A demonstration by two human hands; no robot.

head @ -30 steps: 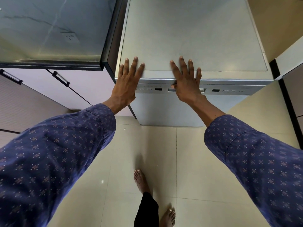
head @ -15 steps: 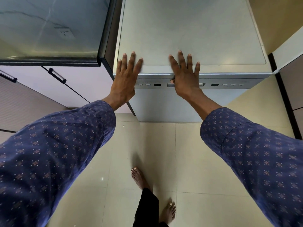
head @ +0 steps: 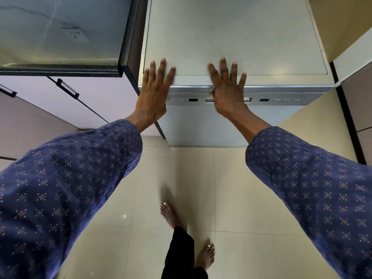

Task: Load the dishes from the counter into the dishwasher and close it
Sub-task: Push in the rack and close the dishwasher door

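Observation:
The white freestanding dishwasher stands in front of me with its door shut against the body. A silver control strip with buttons runs along the top of the door. My left hand lies flat on the front left corner of the top, fingers straight. My right hand rests over the front edge at the middle, fingers spread on the top and the thumb down at the door's handle recess. No dishes are in view.
A glossy grey counter with a dark edge adjoins the dishwasher on the left, with white cabinet doors and dark handles below. A wall and cabinet panels stand at the right. My bare feet are on the beige tiled floor.
Both hands stay flat on the dishwasher's front edge. The view has drifted slightly; the hands sit a little further onto the top than a second ago.

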